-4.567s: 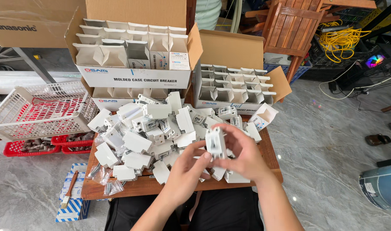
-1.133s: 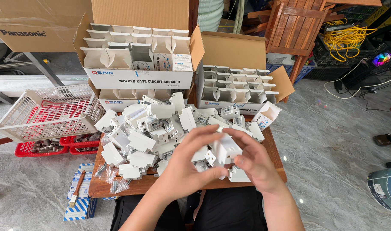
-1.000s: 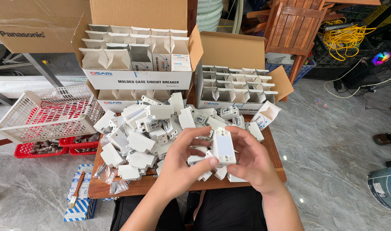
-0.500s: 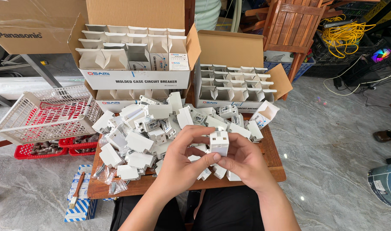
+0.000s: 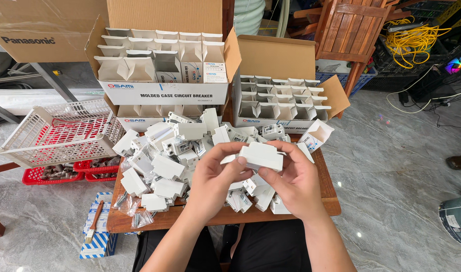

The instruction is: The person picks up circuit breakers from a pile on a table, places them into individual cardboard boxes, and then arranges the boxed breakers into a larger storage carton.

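Observation:
Both hands hold one white plastic breaker [image 5: 261, 156] just above the near part of a small wooden table [image 5: 329, 201]. My left hand [image 5: 215, 179] pinches its left end with thumb and fingers. My right hand [image 5: 293, 179] grips its right end and underside. The part lies flat, long side across. A heap of white breakers and covers [image 5: 165, 151] covers the tabletop behind and under my hands.
Two open cardboard boxes of small cartons stand at the back, a large box [image 5: 165, 65] and a smaller box [image 5: 281, 95]. A white plastic basket [image 5: 59, 133] sits left over red crates [image 5: 54, 174]. Small screw bags [image 5: 132, 209] lie at the table's left front. A wooden chair [image 5: 351, 30] stands behind.
The white breaker was held upright a second ago; it now lies turned flat between both hands, which stay over the table's near edge.

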